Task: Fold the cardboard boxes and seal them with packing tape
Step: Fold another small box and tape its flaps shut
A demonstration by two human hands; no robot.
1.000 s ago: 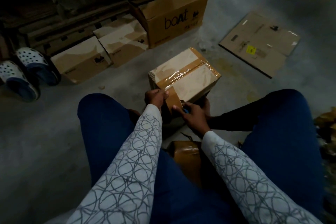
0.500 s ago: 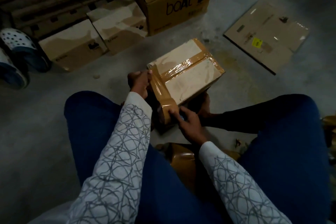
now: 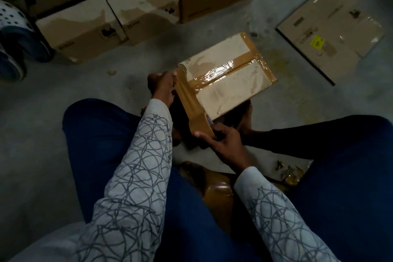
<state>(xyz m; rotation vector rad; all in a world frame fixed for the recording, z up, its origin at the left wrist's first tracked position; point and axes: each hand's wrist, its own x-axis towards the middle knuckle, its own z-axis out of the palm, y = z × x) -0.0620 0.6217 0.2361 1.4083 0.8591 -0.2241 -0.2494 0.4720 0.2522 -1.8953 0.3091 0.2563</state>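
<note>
- The small cardboard box sits on the floor between the person's knees. Its top seam is already taped, and both hands can reach its near edge.
- The left hand has its grip pinching the end of the brown tape strip at the near-left corner, anchoring it there, I'd say.
- The right hand has its grip clenched around the packing tape roll, holding the strip taut along that edge.
- Bare floor lies between the box and the flattened carton on the right; the closed boxes stand well behind.
</note>
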